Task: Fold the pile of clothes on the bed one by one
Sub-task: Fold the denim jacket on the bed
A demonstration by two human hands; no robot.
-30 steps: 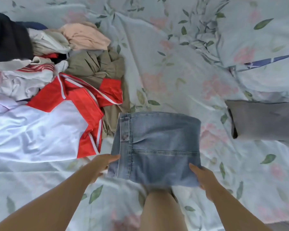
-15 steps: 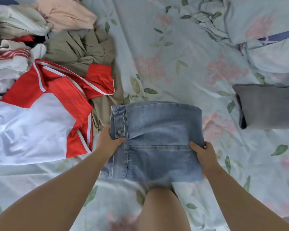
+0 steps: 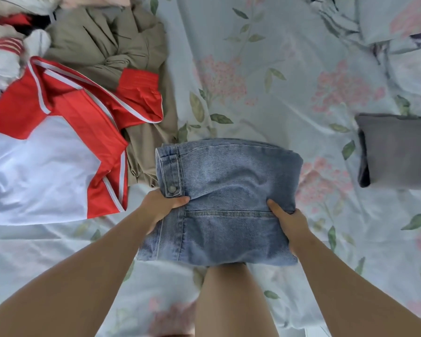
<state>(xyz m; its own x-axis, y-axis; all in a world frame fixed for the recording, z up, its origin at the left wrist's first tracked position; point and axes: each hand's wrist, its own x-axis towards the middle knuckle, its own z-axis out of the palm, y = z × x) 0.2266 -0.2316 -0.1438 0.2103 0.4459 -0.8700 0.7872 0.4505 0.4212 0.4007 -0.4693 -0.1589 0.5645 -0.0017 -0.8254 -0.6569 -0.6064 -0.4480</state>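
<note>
Head view: the folded denim garment (image 3: pixel 229 181) lies on the floral bed sheet (image 3: pixel 265 93), its near edge over the person's knee (image 3: pixel 229 300). Left grip (image 3: pixel 163 206) is clamped on the garment's left edge, thumb on top just below the snap button (image 3: pixel 172 189); its fingers are hidden underneath. Right grip (image 3: pixel 291 222) is clamped on the right edge, thumb on top. Left of the left grip lies the unfolded pile: a red-and-white jersey (image 3: pixel 46 166) over an olive garment (image 3: pixel 107 45). Right of the right grip, well apart, rests a folded grey garment (image 3: pixel 399 152).
</note>
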